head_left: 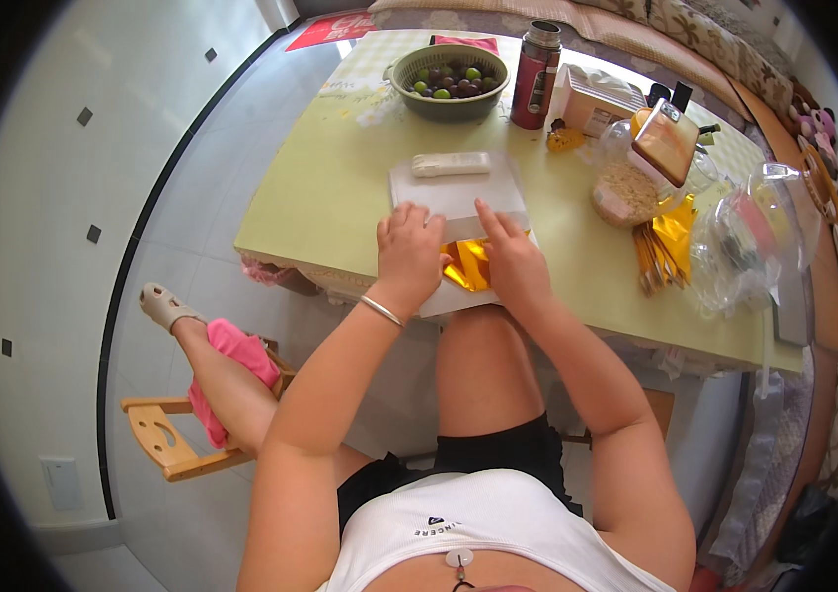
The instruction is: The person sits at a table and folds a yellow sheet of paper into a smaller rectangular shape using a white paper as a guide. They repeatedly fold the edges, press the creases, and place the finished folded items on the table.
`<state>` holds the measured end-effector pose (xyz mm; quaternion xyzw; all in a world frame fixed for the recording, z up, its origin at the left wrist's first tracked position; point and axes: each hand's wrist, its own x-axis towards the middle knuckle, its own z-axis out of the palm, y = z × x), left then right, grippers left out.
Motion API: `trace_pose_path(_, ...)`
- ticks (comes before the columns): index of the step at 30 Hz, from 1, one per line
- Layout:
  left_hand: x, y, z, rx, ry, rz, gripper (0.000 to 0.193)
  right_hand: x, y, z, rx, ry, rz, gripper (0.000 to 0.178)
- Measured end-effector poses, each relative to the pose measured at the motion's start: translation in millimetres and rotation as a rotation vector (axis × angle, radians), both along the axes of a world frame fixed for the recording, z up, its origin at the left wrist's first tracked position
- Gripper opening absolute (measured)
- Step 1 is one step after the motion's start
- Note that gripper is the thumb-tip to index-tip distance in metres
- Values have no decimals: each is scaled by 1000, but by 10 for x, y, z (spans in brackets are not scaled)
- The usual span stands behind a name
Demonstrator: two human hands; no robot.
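"Where's the foil (pixel 471 266)?"
"Near edge of the table (pixel 325 197), between my left hand (pixel 409 252) and right hand (pixel 518 264); whether they pinch, I can't tell."
"Done?"
"Creased, seemingly unfinished; more gold pieces (pixel 672 237) lie toward the right edge."

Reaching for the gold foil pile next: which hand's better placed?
Probably the right hand: it's nearer the gold foil pile, on its own side; the left hand would reach across.
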<state>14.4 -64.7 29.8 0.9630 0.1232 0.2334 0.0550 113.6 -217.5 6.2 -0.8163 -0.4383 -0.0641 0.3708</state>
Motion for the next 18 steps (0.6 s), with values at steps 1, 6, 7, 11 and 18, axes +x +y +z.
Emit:
trace_pose_path(1, 31, 20, -39, 80, -113, -15, 53, 75, -7, 36, -28, -33, 8, 67)
trace_pose_path(6, 177, 98, -8, -26, 129, -100, 61, 429, -8, 118, -73, -568, 27, 62)
trace_pose_path(7, 192, 83, 19, -29, 181, -129, 57, 478, -21, 143, -154, -509, 91, 60)
trace_pose_path(11, 121, -47, 18, -39, 329, -173, 40, 587, -61, 227, -482, -382, 351, 53)
trace_pose_path(18, -155, -169, -474, 34, 36, -263, 51, 395, -342, -94, -338, -190, 338, 53)
